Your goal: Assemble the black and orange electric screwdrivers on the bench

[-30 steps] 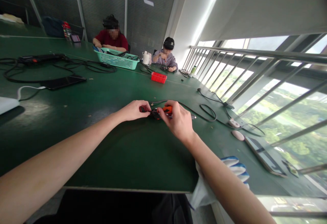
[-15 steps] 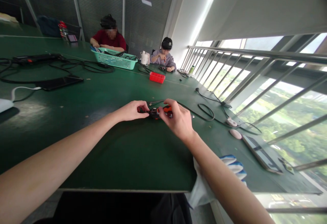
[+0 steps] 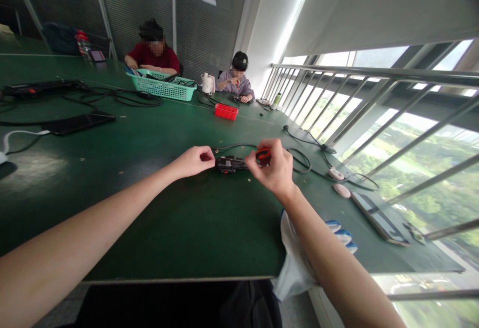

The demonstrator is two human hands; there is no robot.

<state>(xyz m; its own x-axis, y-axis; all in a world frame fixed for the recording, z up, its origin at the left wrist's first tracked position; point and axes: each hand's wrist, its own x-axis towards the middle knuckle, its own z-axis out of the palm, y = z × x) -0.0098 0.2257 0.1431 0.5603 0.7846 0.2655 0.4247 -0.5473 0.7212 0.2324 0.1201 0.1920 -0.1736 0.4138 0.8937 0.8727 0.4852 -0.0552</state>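
A dark, elongated device point(image 3: 226, 164) with a small red-orange spot lies on the green table point(image 3: 179, 233); its kind is not clear. At its left end my left hand point(image 3: 196, 161) is closed in a pinch, thumb and forefinger together. What those fingers hold, if anything, is hidden. Over the device's right part, my right hand point(image 3: 275, 168) is closed around a screwdriver point(image 3: 263, 154) with an orange and black handle. Its thin shaft points left across the device, and the tip is hard to make out. My right hand covers the device's right end.
A black cable point(image 3: 301, 158) loops to the right. A white-and-blue glove point(image 3: 294, 258) hangs over the front edge under my right forearm. A tablet point(image 3: 377, 218) lies by the railing. Farther off stand a red tray point(image 3: 226, 112) and a green basket point(image 3: 160, 87), with two people seated behind.
My right hand has moved right along the device with the screwdriver, uncovering more of the device. The left hand stays at the device's left end. The whole view has shifted slightly.
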